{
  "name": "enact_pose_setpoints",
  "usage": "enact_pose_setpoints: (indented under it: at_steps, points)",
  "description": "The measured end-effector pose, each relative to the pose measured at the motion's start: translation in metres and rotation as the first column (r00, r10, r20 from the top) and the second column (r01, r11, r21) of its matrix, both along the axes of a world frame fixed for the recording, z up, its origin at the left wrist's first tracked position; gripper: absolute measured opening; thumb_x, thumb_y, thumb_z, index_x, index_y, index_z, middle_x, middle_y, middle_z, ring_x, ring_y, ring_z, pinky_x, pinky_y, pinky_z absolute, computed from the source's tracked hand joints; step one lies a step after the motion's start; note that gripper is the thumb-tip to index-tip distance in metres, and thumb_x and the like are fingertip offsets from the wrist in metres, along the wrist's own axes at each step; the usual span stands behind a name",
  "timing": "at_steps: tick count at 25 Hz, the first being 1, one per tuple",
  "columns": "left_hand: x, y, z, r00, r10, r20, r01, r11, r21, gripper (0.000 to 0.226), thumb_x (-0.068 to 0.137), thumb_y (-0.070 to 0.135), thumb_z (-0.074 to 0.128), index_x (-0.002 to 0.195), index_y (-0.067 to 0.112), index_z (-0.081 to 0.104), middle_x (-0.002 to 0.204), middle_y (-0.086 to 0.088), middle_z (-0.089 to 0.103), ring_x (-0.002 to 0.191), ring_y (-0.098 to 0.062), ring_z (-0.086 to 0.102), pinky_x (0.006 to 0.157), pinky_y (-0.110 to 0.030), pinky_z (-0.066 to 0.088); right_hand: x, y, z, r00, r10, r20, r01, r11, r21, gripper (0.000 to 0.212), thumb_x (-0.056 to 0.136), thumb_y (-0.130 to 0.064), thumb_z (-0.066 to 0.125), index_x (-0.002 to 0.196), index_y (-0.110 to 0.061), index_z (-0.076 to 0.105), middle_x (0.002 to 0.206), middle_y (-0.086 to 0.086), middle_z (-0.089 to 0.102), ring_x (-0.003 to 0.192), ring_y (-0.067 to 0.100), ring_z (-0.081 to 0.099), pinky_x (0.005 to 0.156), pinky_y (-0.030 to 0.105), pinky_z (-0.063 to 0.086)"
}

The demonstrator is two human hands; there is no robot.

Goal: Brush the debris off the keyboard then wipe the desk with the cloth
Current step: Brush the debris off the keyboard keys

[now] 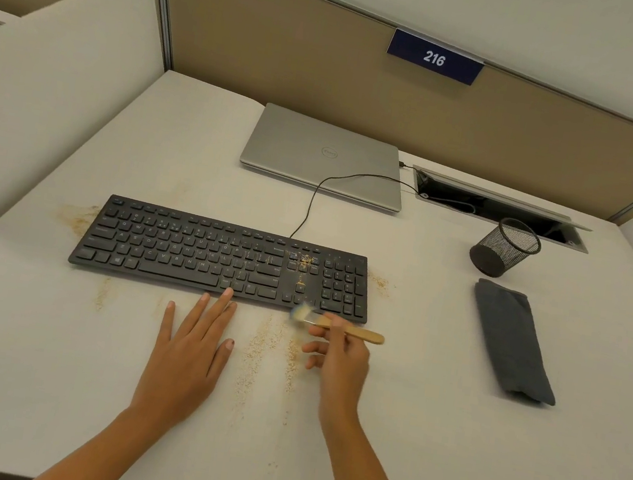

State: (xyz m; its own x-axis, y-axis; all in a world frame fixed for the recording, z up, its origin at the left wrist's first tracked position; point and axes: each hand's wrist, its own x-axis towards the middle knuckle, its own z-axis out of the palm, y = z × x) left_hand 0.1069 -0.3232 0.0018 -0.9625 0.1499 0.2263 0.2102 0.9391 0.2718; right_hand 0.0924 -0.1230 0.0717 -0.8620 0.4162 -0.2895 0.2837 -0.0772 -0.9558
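A black keyboard [199,252] lies across the middle of the white desk [45,364]. Tan debris [304,262] sits on its keys between the letter block and the number pad. More crumbs [258,349] streak the desk in front of it and lie at both of its ends. My right hand [338,361] grips a small wooden-handled brush [335,324], its blurred bristles at the keyboard's front edge. My left hand [190,348] rests flat on the desk, fingers straight, fingertips touching the keyboard's front edge. A folded dark grey cloth [512,340] lies at the right.
A shut silver laptop [322,155] sits behind the keyboard, whose cable [312,198] runs past it to an open cable hatch [502,209]. A black mesh pen cup [505,248] stands at the back right. Partition panels [332,59] wall the desk at the back and sides.
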Motion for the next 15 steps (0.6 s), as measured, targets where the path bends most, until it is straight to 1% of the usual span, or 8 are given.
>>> enact_pose_setpoints:
  at_steps: [2,4,6,7,9,12,13,15]
  points:
    - [0.0,0.001,0.001,1.0,-0.002,-0.001,0.002,1.0,-0.002,0.057,0.102,0.039,0.023,0.151,0.014,0.039,0.161,0.002,0.028,0.147,-0.024,0.03,0.119,-0.051,0.009,-0.003,-0.001,0.005,0.999,0.027,-0.034,-0.028,1.0,-0.007,0.024,0.102,-0.025,0.045,0.101,-0.016,0.067,0.079,0.005,0.073,0.057,0.018,0.062,0.049,0.029,0.05]
    - [0.0,0.001,0.001,1.0,-0.008,0.002,0.008,1.0,-0.004,0.057,0.103,0.039,0.023,0.151,0.014,0.039,0.161,0.002,0.028,0.147,-0.024,0.029,0.119,-0.051,0.009,-0.005,0.015,0.007,0.986,-0.15,-0.072,0.151,0.988,0.008,0.024,0.102,-0.022,0.044,0.103,-0.015,0.067,0.08,0.005,0.073,0.057,0.016,0.062,0.046,0.027,0.048]
    - [0.0,0.0,0.001,1.0,-0.009,0.004,0.009,1.0,-0.008,0.057,0.104,0.04,0.02,0.151,0.014,0.038,0.161,0.002,0.028,0.147,-0.024,0.029,0.119,-0.052,0.01,-0.005,0.033,0.005,0.931,-0.36,-0.061,0.362,0.932,0.026,0.026,0.102,-0.02,0.042,0.104,-0.014,0.066,0.079,0.003,0.071,0.056,0.016,0.059,0.045,0.026,0.044]
    - [0.0,-0.001,0.001,1.0,-0.006,0.005,0.006,1.0,-0.009,0.058,0.104,0.04,0.018,0.151,0.014,0.038,0.161,0.002,0.028,0.147,-0.024,0.029,0.119,-0.052,0.01,-0.005,0.036,0.003,0.917,-0.396,-0.044,0.398,0.916,0.043,0.026,0.102,-0.021,0.041,0.104,-0.014,0.066,0.079,0.002,0.07,0.056,0.016,0.058,0.045,0.026,0.043]
    - [0.0,0.0,0.001,1.0,0.001,0.007,-0.001,1.0,-0.002,0.058,0.104,0.041,0.018,0.151,0.014,0.039,0.161,0.002,0.028,0.147,-0.024,0.029,0.119,-0.052,0.011,-0.006,0.029,0.001,0.956,-0.292,-0.018,0.293,0.954,0.07,0.026,0.103,-0.023,0.041,0.104,-0.017,0.066,0.078,0.0,0.071,0.055,0.013,0.057,0.045,0.025,0.042]
    - [0.0,0.0,0.0,1.0,0.001,0.013,-0.001,1.0,0.002,0.057,0.103,0.039,0.022,0.151,0.014,0.039,0.162,0.003,0.026,0.148,-0.023,0.027,0.119,-0.053,0.012,-0.014,0.011,0.008,0.999,0.033,-0.019,-0.032,0.998,0.049,0.024,0.103,-0.025,0.042,0.102,-0.021,0.066,0.08,0.002,0.071,0.057,0.013,0.059,0.045,0.024,0.043]
    - [0.0,0.0,0.001,1.0,-0.002,0.015,0.002,1.0,0.001,0.057,0.103,0.039,0.022,0.151,0.014,0.038,0.162,0.004,0.025,0.148,-0.023,0.027,0.119,-0.054,0.012,-0.017,0.013,0.012,0.999,0.04,-0.032,-0.038,0.997,0.062,0.024,0.103,-0.025,0.043,0.102,-0.021,0.066,0.081,0.002,0.072,0.057,0.014,0.059,0.045,0.024,0.043]
    - [0.0,0.0,0.001,1.0,-0.005,0.018,0.005,1.0,0.004,0.057,0.103,0.04,0.021,0.152,0.014,0.038,0.162,0.004,0.025,0.149,-0.022,0.026,0.119,-0.054,0.013,-0.023,0.027,0.017,0.99,-0.135,-0.046,0.139,0.986,0.095,0.023,0.102,-0.022,0.043,0.101,-0.019,0.066,0.079,0.001,0.073,0.054,0.013,0.06,0.043,0.024,0.044]
